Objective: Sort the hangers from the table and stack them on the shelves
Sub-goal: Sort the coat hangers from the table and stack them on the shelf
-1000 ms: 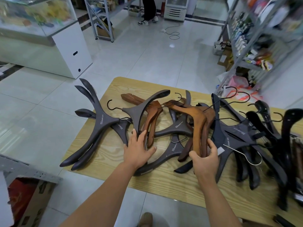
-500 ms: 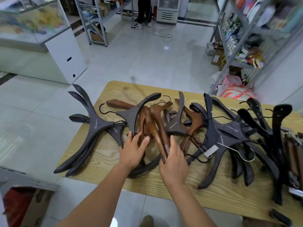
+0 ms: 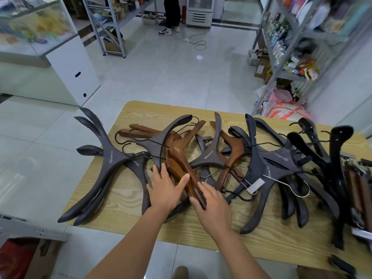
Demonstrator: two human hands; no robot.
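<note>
Several wooden hangers lie jumbled on a light wooden table [image 3: 141, 113]. Dark grey hangers [image 3: 112, 158] fan out at the left, and black hangers [image 3: 340, 158] crowd the right end. A bundle of brown hangers [image 3: 179, 158] lies in the middle, overlapped. My left hand [image 3: 164, 191] rests flat on the bundle's left side, its thumb reaching across the brown wood. My right hand [image 3: 214, 207] grips the notched lower end of the top brown hanger. Another brown hanger [image 3: 233, 154] lies to the right under dark ones.
Metal shelves [image 3: 281, 57] with goods stand at the right, with pink bags [image 3: 281, 109] at their foot. A glass counter [image 3: 60, 67] is at the left, another rack [image 3: 112, 27] behind it. A person [image 3: 171, 17] stands at the back. A cardboard box [image 3: 20, 258] sits near left.
My right hand has carried a brown hanger leftward and laid it on the brown ones beside my left hand. My left hand has stayed on the pile.
</note>
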